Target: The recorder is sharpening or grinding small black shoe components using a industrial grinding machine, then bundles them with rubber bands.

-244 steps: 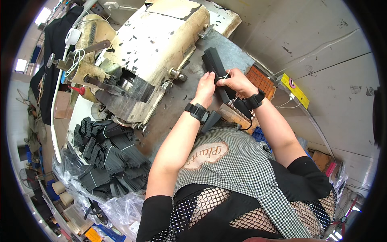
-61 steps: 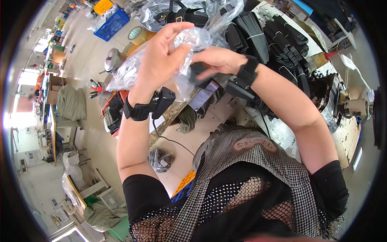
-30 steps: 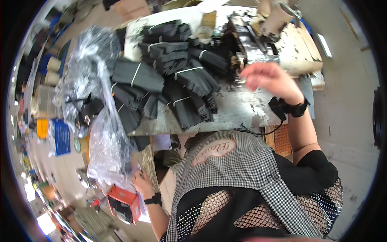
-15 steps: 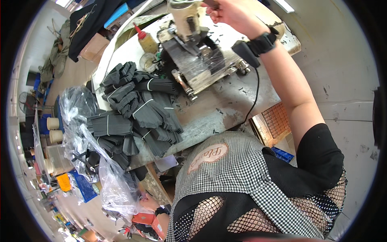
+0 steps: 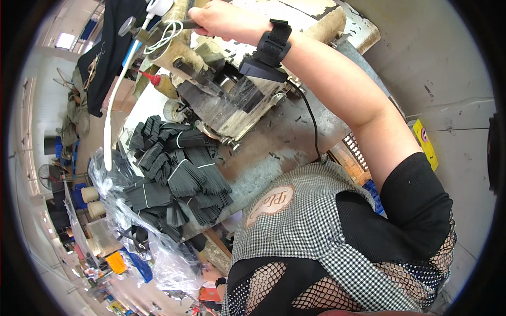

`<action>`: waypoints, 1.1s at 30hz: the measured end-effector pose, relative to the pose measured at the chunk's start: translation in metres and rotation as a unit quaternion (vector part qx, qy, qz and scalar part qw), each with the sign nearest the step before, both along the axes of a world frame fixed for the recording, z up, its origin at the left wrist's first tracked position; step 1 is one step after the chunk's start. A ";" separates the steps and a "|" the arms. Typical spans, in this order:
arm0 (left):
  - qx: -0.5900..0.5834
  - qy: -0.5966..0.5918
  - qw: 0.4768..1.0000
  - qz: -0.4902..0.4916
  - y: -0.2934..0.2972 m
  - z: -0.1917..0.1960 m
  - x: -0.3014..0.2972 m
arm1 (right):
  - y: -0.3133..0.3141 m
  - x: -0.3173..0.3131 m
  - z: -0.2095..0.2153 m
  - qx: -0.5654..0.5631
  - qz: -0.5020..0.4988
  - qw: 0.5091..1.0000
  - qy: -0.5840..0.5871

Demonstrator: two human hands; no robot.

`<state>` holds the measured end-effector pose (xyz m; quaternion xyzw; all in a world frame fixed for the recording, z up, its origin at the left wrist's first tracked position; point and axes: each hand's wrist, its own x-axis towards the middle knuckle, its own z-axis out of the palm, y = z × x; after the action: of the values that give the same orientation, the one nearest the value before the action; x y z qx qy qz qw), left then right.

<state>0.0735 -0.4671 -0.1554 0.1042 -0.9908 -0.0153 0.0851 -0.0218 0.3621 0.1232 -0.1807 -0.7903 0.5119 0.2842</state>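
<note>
My right hand (image 5: pixel 224 21) is closed on the end of a dark bar (image 5: pixel 185 25) at the top of an industrial sewing machine (image 5: pixel 182 58). Whether the bar belongs to the machine I cannot make out. White thread (image 5: pixel 167 38) loops beside the bar. A black device is strapped to that wrist, its cable running down toward the apron. Low on the left, my left hand (image 5: pixel 211 272) is beside a clear plastic bag (image 5: pixel 171 260), blurred and partly hidden; its fingers do not show clearly. Bundles of black strips (image 5: pixel 184 176), tied with white bands, lie piled on the worktable (image 5: pixel 253 181).
A bottle with a red nozzle (image 5: pixel 153 78) and a small clear jar (image 5: pixel 173 110) stand left of the machine. Black scraps dot the tabletop. A white bendable lamp arm (image 5: pixel 112 110) hangs over the table's left side. An orange-brown crate (image 5: pixel 356 158) sits under the table's right side.
The view has turned and shifted, so the machine's top and the white lamp arm now show. My right hand appears further left, still at the machine's top. The left hand stays low by the bag.
</note>
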 end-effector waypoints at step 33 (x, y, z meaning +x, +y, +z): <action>0.041 -0.147 0.980 0.125 0.052 0.080 -0.059 | -0.035 0.081 -0.108 0.490 0.100 0.860 0.105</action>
<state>0.0141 -0.4148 -0.0754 0.2315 -0.9702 -0.0296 -0.0648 0.0592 0.3273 0.0149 0.1168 -0.9184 0.1002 0.3646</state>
